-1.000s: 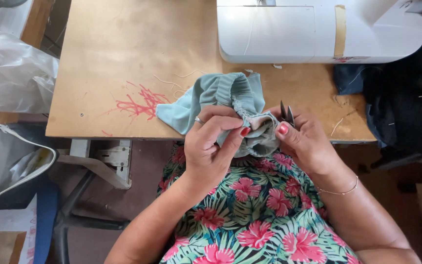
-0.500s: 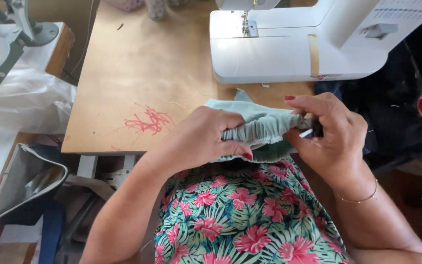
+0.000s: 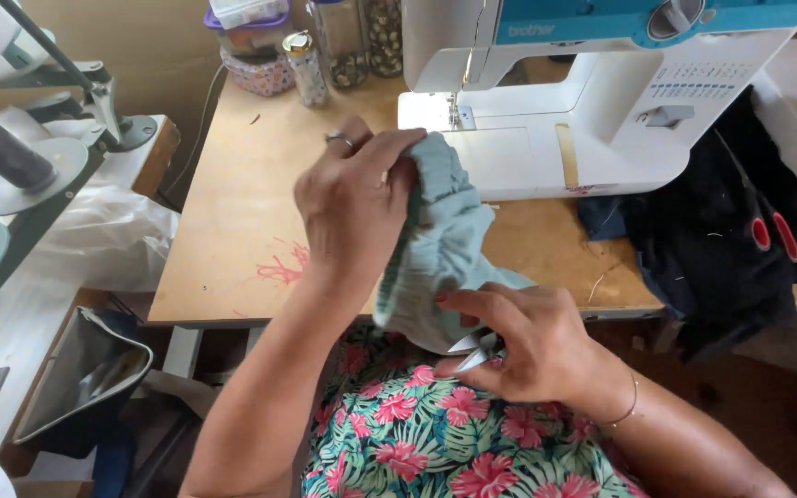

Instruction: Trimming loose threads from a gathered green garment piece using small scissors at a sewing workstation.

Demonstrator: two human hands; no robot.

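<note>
Wooden counter [image 3: 232, 231] spans the frame; a white sewing machine [image 3: 592, 101] stands at 1 o'clock, dark cloth [image 3: 721, 240] at 3 o'clock, jars [image 3: 343, 37] at 12 o'clock. Centre: pale green gathered fabric [image 3: 445, 249], raised over the counter edge. Left hand [image 3: 357, 198] grip closed on its upper end. Right hand [image 3: 532, 346], at 5 o'clock, grip closed around small snips [image 3: 474, 350] just below the fabric.

The pale green fabric [image 3: 440, 244], bunched low between both hands before, has been lifted and stretched upright. The left hand [image 3: 354, 198] has been raised toward the sewing machine [image 3: 592, 101], while the right hand [image 3: 523, 346] with the small snips [image 3: 474, 350] has been lowered beneath the cloth.
</note>
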